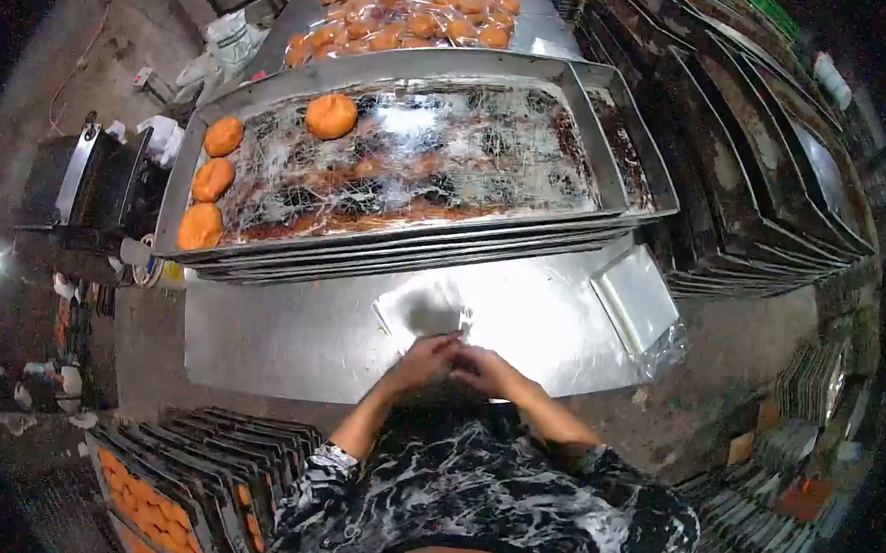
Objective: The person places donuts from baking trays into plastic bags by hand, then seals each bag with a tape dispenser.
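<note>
metal table edge near hands

Head view, single. Station: the wearer's head, above the patterned shirt at bottom centre. Facing: forward and steeply down over the tabletop. Range: near, the left hand and right hand just below frame centre; stacked trays a little farther off, upper middle. Field: very wide, round, curved toward the edges, corners dark.
</note>
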A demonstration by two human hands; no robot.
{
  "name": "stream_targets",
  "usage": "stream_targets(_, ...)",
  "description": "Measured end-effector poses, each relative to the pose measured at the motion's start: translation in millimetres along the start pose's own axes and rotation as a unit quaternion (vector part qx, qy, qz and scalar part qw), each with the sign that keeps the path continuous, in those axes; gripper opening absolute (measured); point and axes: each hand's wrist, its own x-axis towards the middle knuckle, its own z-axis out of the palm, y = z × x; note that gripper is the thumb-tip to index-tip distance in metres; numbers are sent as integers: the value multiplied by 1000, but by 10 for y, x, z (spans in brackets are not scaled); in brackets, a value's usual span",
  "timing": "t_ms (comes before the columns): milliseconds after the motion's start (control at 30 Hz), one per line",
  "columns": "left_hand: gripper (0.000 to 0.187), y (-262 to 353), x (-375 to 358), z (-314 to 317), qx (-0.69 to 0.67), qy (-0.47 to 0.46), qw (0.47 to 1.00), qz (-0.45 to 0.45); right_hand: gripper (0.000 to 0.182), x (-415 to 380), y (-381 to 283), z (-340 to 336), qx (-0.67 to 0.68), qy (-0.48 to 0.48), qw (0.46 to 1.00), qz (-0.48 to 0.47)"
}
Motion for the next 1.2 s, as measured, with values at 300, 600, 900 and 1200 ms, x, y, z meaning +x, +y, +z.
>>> stream_targets(300, 13, 666, -210, 538, 51, 30, 989, 136, 11, -398, -350, 89, -30, 280, 956, 85)
stream_targets(600, 44, 1383, -354, -332, -268, 239, 860, 362, 61, 1157, -1788, -226, 705, 43, 698, -115)
stream_targets(900, 47, 1248, -1132, -2106, -443, 434, 671, 406, 77, 4034, -1410, -217, -431, 235, 870, 43)
stream_targets(1200, 53, 1227, -1060, -2273, -463, 482, 601, 438, 44, 2550, -2065, 546, -307, 201, 811, -456)
